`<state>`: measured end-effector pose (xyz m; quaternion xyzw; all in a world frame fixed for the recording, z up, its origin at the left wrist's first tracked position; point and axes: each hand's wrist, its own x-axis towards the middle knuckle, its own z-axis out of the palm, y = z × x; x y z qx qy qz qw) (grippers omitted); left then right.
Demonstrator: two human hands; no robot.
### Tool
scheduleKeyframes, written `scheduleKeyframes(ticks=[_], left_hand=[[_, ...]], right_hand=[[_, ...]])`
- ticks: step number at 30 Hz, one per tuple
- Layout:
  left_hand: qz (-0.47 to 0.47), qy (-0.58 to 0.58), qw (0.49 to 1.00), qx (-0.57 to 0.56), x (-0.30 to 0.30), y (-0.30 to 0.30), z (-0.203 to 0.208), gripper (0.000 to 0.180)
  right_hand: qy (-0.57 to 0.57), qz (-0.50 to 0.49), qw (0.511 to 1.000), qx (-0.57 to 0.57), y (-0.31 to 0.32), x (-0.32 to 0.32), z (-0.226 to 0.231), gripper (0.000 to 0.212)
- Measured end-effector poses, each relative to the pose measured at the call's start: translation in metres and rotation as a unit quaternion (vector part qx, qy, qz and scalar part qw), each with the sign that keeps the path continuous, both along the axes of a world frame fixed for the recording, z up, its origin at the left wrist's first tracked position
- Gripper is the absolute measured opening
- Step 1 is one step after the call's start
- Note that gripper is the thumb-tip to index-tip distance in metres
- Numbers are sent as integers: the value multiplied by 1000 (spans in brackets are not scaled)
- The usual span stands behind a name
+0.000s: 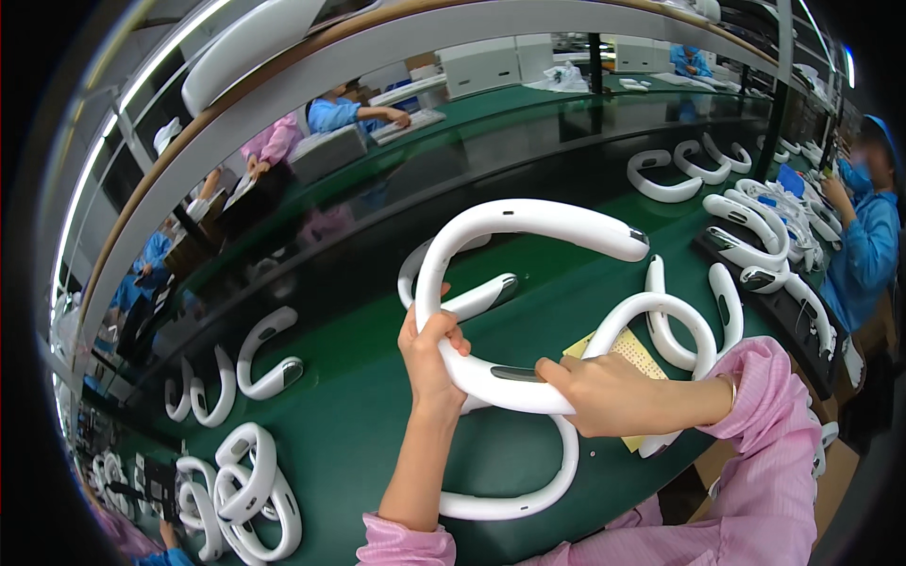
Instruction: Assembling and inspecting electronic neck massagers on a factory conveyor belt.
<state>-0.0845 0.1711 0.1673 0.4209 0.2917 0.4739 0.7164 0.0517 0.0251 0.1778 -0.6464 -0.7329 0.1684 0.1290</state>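
1. While both hands steady it above the desk's near edge, the C-shaped ring of glossy white plastic (510,217) is tilted up; the step in hand seems to be handling or checking it.
2. The left hand (434,349) is closed around its left curve; the right hand (604,391) grips its near right part, thumb by the dark, mirror-smooth oval inset (514,374).
3. Any next move would call for both grips to stay firm, since the smooth shell could slip, and for room around the neighbouring rings.
4. The visible tip is dark and shiny; a small slot marks the upper arc.
5. Below, a white U-shaped plastic band (500,510) lies towards the near edge of the matte green desk (349,443); a dotted yellow sheet (637,354) sits beyond the right hand.
6. Further out, stacked white rings (264,462) lie towards the near left corner.
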Motion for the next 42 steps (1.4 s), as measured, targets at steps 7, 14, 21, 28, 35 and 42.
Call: scheduleKeyframes(ticks=[7,14,21,28,35,42], left_hand=[[-45,42,998,13,68,52,-34,37],[-105,568,527,624,19,144,-120,55],[-110,448,590,663,28,89,-46,43],[-149,322,730,585,-54,-27,50,54],[-202,17,970,137,-100,-73,4,65],[-148,-141,979,-4,-121,-129,-13,53]], right_hand=[[97,-17,994,43,52,95,-34,32],[-18,-158,972,174,141,210,-83,40],[-122,44,924,360,89,97,-54,90],[-80,-11,848,524,24,59,1,56],[441,-186,868,131,-45,8,-32,40],[698,-195,684,-82,-50,-37,-59,32]])
